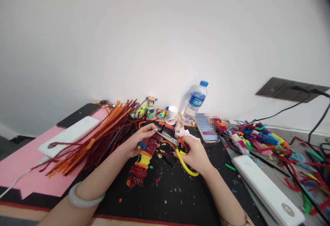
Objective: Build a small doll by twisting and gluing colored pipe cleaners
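My left hand (pixel 141 138) is closed around the upper end of a figure of fuzzy pipe cleaners (pixel 144 159), banded dark red, yellow and orange with a bit of blue. In my right hand (pixel 194 153) is a pair of scissors (pixel 168 137) with yellow and orange handles. Their blades point left, near the figure's upper end and my left fingertips. Whether the blades touch the figure I cannot tell. Just behind the scissors lies a pale pink glue gun (pixel 179 129), partly hidden. Small fuzz scraps are scattered on the black mat (pixel 177 202) below.
Dark red and orange pipe cleaners (pixel 103 133) lie at left across a white lamp-like bar (pixel 69 135). A paper cup (pixel 171 115), water bottle (pixel 196 100) and phone (pixel 207 128) are at the back. Another white bar (pixel 268 188) and a colourful pipe-cleaner pile (pixel 268 140) are at right.
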Available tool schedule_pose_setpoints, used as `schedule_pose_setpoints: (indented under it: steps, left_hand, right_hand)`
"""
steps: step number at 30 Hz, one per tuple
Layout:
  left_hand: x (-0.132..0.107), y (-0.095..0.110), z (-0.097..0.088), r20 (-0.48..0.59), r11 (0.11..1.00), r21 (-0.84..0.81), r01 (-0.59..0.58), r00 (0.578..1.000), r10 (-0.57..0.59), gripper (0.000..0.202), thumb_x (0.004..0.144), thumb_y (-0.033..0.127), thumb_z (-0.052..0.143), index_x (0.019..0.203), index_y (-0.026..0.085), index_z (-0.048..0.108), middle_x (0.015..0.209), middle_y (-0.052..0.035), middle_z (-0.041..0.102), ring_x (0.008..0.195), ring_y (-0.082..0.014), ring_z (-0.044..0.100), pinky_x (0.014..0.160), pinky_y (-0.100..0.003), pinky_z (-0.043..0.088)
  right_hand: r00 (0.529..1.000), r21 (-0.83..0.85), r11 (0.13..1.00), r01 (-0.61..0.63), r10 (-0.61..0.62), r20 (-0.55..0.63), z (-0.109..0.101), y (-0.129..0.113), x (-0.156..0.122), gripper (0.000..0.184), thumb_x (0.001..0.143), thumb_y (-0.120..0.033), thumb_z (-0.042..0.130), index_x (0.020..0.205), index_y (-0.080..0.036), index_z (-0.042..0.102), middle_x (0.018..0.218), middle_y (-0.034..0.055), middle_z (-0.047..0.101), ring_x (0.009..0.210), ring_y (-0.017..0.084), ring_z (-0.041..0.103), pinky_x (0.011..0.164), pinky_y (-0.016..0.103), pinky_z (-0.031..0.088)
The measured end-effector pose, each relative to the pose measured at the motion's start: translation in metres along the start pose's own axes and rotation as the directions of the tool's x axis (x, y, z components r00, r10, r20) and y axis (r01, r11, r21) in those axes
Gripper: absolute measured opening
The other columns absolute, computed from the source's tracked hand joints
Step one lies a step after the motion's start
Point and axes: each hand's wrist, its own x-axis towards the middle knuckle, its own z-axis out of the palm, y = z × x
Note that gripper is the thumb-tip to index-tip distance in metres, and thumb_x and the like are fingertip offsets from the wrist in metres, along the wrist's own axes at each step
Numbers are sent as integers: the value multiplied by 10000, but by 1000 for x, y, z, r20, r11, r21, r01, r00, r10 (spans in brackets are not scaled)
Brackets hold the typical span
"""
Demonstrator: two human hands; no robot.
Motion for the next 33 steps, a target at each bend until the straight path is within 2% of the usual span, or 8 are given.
schedule_pose_setpoints:
  steps: [11, 17, 23, 29, 33]
  left_hand:
    - [3, -4, -8, 29, 999, -1, 40, 999, -40, 180, 715, 234, 661, 829, 176, 535, 720, -42, 663, 600, -140, 640, 579, -227, 513]
    - [6, -4, -11, 23, 997, -7, 72, 997, -72, 151, 724, 216, 646, 839, 173, 558, 762, -39, 656, 613, -137, 638, 579, -223, 511]
    - [9, -7, -17, -6, 997, -51, 58, 998, -58, 196, 742, 178, 612, 936, 171, 589, 883, -69, 668, 797, -179, 652, 707, -266, 516]
    - [5, -5, -14, -7, 997, -33, 72, 997, -73, 209, 725, 187, 647, 932, 197, 623, 838, -57, 679, 681, -157, 653, 652, -238, 509]
    - [3, -3, -11, -7, 996, -55, 73, 997, -73, 244, 707, 165, 658, 947, 200, 626, 847, -54, 677, 687, -158, 652, 650, -236, 506]
  right_hand:
    - [1000, -65, 998, -6, 6, 4, 1, 0, 1, 279, 664, -425, 623, 632, -200, 463, 598, -40, 498, 538, 112, 407, 492, 224, 273]
    - [999, -72, 997, -34, 35, 7, 1, 0, 1, 295, 665, -423, 625, 616, -201, 436, 576, -49, 470, 530, 107, 389, 483, 222, 258]
    - [998, -31, 998, -60, 60, -12, 1, 2, 0, 262, 669, -401, 616, 614, -198, 459, 570, -46, 487, 520, 107, 404, 471, 223, 266]
    - [999, -19, 999, -48, 48, -7, 2, 3, 0, 250, 670, -398, 617, 625, -198, 474, 576, -40, 507, 531, 113, 419, 480, 227, 278]
    - [999, -25, 998, -51, 51, 0, 2, 3, 0, 287, 677, -423, 618, 618, -201, 447, 572, -45, 488, 529, 111, 406, 483, 225, 278]
